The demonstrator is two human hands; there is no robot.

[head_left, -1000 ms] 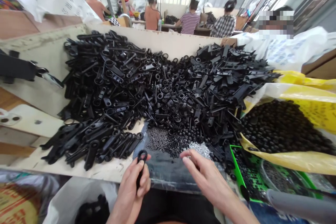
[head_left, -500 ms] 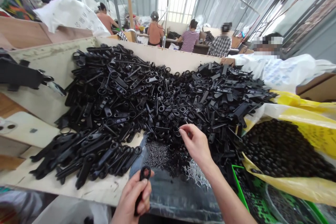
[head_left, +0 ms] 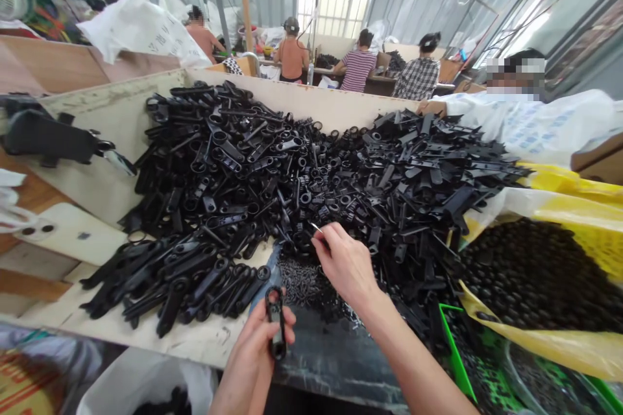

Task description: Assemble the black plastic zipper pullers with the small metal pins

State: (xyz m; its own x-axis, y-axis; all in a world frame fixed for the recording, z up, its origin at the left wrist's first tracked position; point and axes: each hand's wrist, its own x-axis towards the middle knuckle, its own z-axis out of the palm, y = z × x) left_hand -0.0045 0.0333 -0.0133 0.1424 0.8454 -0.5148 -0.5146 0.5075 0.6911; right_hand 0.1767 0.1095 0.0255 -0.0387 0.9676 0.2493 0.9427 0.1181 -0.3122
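Note:
My left hand (head_left: 256, 353) is closed round a flat black plastic arm with a ring end (head_left: 276, 323), held upright near the bench's front edge. My right hand (head_left: 343, 262) reaches forward into the big heap of black plastic parts (head_left: 302, 175), its fingers pinched on a thin silvery pin (head_left: 317, 227) among small black ring pieces. Just below that hand lies a patch of small dark screws (head_left: 296, 279).
A row of finished black arms (head_left: 180, 279) lies at the left front. A yellow bag of small black balls (head_left: 530, 266) sits at the right, a green tray (head_left: 457, 363) below it. A white phone (head_left: 68, 233) lies at the left. Several people work at benches behind.
My right hand went from the silvery pins near the front edge up into the heap and now pinches a pin. The left hand kept its black arm, shifting slightly.

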